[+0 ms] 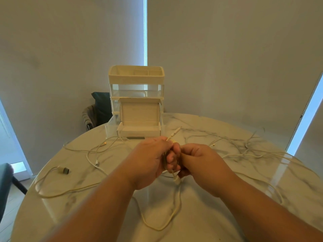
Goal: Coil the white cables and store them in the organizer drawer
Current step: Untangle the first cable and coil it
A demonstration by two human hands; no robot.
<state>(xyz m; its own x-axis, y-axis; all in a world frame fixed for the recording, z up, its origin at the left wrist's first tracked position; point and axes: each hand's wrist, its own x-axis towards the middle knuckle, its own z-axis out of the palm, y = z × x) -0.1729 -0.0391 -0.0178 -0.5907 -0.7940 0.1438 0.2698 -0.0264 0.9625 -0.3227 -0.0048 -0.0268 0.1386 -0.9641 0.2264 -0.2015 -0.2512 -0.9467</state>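
Your left grip and right grip meet above the middle of the table, backs of the hands toward you. Both are closed round one white cable. The left grip holds a short bundle of its turns. The right grip pinches the same bundle from the right and touches the left fingers.

One connector of the cable projects up and away from between the grips, toward the organizer. A second connector hangs just below them. From there the cable drops to the table and lies in one open loop near your edge.

The organizer stands at the far edge of the table. Its top tray is white and divided; the tiers below are clear. The bottom drawer is pulled out toward you. A white box with its lid raised sits in the drawer.

Uncoiled left cables lie on the table, one ending in a grey plug. Right cables lie tangled, apart from the drawer.
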